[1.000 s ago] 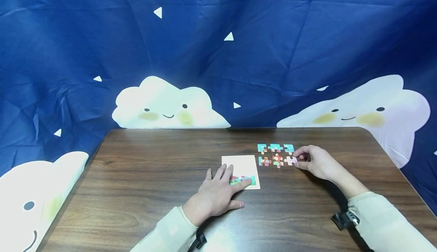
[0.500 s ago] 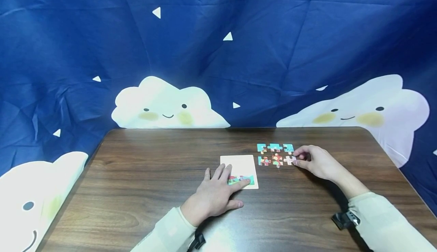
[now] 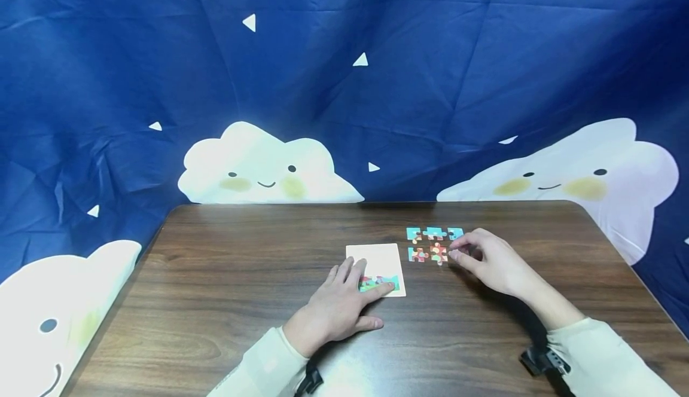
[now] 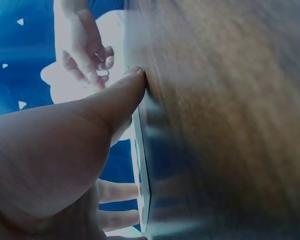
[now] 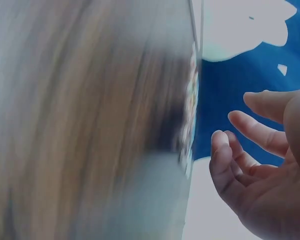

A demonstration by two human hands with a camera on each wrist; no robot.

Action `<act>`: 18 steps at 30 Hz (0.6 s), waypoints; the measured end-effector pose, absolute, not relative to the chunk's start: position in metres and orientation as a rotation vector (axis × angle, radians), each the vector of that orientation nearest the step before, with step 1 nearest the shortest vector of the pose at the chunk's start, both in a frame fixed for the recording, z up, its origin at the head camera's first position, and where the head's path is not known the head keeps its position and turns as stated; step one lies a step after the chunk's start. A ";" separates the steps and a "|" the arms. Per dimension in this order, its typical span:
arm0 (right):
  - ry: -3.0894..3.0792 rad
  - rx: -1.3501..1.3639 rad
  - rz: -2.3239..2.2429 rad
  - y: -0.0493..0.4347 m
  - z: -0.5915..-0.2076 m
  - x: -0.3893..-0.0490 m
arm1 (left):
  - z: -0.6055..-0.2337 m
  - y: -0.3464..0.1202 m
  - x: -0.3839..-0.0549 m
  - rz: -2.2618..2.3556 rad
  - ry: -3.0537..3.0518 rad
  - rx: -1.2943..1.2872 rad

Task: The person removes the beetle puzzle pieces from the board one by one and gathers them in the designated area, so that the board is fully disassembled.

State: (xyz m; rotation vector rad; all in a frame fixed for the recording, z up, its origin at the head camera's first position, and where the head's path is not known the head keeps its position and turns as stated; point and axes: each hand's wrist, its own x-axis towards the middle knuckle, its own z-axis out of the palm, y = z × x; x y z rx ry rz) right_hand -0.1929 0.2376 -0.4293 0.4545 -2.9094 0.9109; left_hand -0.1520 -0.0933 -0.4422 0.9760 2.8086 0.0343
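Observation:
My left hand [image 3: 339, 310] lies flat with spread fingers on a square cream puzzle board [image 3: 377, 258]. Its index fingertip rests on a strip of fitted, coloured puzzle pieces [image 3: 371, 283] along the board's near edge. My right hand [image 3: 492, 265] hovers at the right end of two rows of loose pieces, thumb and index finger apart. Beside its fingertips lies a red puzzle piece [image 3: 438, 253], with another red piece [image 3: 418, 255] to its left. In the right wrist view nothing shows between the right fingers [image 5: 257, 135]. The lower row's right end is hidden behind this hand.
Blue puzzle pieces [image 3: 434, 233] form the upper loose row, right of the board. Everything lies on a dark wooden table [image 3: 242, 265]. Behind it hangs a blue curtain [image 3: 301, 86] printed with white clouds. Each wrist wears a black strap with a camera [image 3: 543, 361].
My right hand has moved a little left, its thumb and index finger now over the spot where a pink piece showed. That piece is hidden now. The left hand stays on the board.

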 end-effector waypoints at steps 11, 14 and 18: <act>-2.859 0.666 0.993 0.197 -0.423 -0.184 | -0.440 -0.105 -0.140 -0.023 2.896 0.954; -2.877 0.712 1.020 0.185 -0.423 -0.184 | -0.441 -0.108 -0.136 -0.048 2.914 0.971; -2.904 0.756 1.038 0.170 -0.425 -0.185 | -0.443 -0.110 -0.133 -0.053 2.938 0.983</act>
